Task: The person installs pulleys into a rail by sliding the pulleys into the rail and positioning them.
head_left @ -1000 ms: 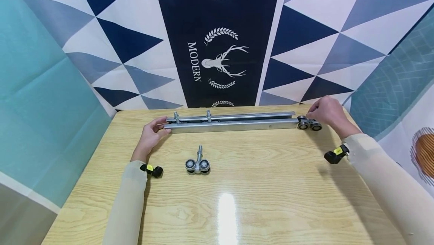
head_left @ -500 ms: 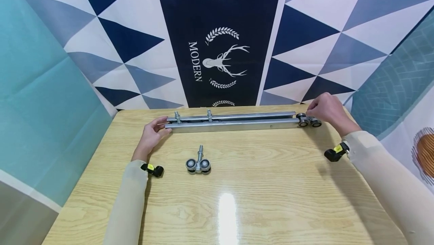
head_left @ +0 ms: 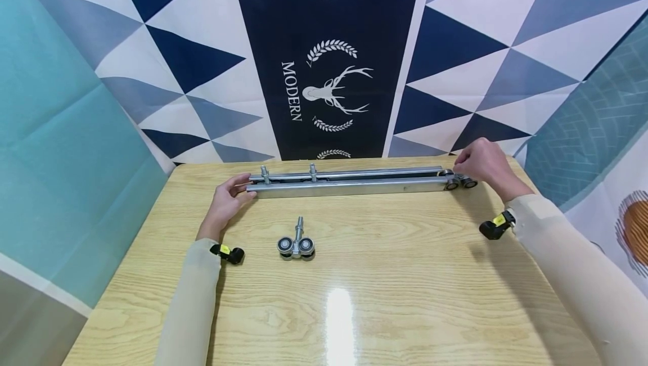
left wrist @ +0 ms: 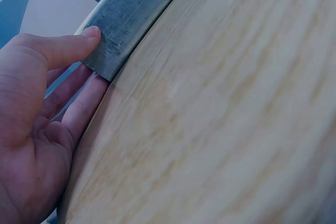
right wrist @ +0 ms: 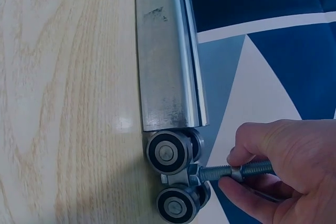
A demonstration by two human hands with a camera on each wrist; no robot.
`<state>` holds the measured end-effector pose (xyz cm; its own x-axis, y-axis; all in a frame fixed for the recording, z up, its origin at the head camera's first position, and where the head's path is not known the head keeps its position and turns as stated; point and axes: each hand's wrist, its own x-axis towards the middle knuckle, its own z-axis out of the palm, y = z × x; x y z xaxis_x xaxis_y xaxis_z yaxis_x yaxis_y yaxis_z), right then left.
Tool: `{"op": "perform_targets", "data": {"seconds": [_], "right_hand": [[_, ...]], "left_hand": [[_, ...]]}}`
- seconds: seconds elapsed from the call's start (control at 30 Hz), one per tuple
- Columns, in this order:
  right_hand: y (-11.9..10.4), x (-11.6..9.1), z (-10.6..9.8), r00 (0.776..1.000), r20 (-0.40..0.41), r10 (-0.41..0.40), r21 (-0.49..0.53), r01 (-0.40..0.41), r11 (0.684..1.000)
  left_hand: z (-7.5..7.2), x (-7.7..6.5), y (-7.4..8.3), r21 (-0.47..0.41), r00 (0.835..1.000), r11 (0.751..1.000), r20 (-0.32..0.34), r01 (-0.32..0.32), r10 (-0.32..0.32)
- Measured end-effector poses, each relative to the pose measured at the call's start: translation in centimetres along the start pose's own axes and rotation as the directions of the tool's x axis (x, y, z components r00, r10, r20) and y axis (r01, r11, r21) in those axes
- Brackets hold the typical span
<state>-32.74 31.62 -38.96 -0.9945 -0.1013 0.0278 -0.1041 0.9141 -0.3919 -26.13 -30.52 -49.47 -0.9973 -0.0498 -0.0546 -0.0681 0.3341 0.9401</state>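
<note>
A long metal track [head_left: 349,188] with a slot along its top lies on the table at the back. My left hand [head_left: 226,203] grips its left end, the thumb on the front face and fingers curled at the open end, as the left wrist view [left wrist: 47,114] shows. With thumb and fingers my right hand [head_left: 487,163] pinches the threaded bolt [right wrist: 215,173] of a roller trolley [right wrist: 176,179]. This trolley's front wheels are right at the track's right end. Two bolts, one a threaded bolt [head_left: 313,173], stand up from the slot toward the left; what carries them is hidden inside.
Another roller trolley [head_left: 296,247] lies on the wooden table [head_left: 395,298], in front of the track, its bolt pointing to the back. A patterned cloth [head_left: 202,62] hangs just behind the table's back edge.
My right hand has moved slightly left with the roller trolley, bringing its front wheels up to the track's right end. The left hand has kept its grip on the track.
</note>
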Motion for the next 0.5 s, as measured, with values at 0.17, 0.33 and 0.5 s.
{"op": "perform_targets", "data": {"seconds": [0.17, 0.33, 0.5], "right_hand": [[-0.2, 0.2, 0.0, 1.0, -0.004, -0.01, 0.003, 0.01, 1.0], [-0.7, 0.3, 0.1, 1.0, 0.008, -0.018, 0.01, 0.017, 1.0], [-1.4, 0.5, 0.3, 1.0, 0.016, -0.007, 0.025, 0.007, 1.0]], "left_hand": [[0.0, 0.0, 0.0, 0.005, 1.0, 1.0, -0.003, 0.002, -0.002], [0.0, -0.1, 0.1, 0.004, 1.0, 1.0, -0.003, 0.007, -0.007], [0.0, -0.2, 0.2, 0.008, 1.0, 1.0, -0.002, 0.004, -0.004]]}}
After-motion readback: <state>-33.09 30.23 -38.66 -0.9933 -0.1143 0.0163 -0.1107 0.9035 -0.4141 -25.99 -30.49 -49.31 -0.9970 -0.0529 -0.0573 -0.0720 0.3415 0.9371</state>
